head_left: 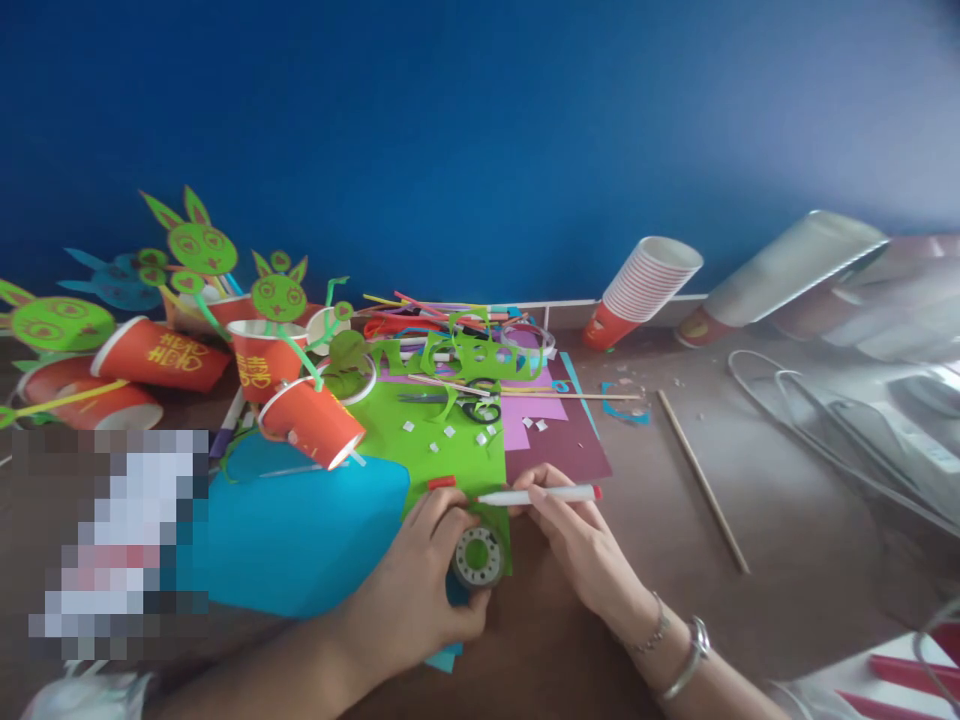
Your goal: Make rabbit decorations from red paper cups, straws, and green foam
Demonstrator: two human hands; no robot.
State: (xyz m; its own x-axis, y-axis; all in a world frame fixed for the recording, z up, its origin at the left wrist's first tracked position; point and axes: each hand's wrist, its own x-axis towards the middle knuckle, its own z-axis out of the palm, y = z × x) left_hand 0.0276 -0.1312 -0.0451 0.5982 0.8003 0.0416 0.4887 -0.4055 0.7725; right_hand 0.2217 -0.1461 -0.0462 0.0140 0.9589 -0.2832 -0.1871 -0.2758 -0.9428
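Note:
My left hand (pixel 427 570) curls its fingers and thumb around a small roll of tape (pixel 478 557), which sits on the near edge of green paper (pixel 420 460). Through the roll's hole, green shows. Between the fingers of my right hand (pixel 570 535) is a white marker (pixel 547 495) with a red end, held nearly level, its tip pointing left just above the roll. A red marker cap (pixel 441 482) rests on the green paper close to my left fingertips. Blue paper (pixel 315 540) lies to the left, partly under my left forearm.
Red paper cups (pixel 311 420) with green rabbit cutouts (pixel 202 248) crowd the left. Scissors (pixel 484 405), green scraps (pixel 480 360) and sticks lie behind my hands. A cup stack (pixel 645 290) leans at the back right; a wooden stick (pixel 701 480) and white cables (pixel 810 425) lie right.

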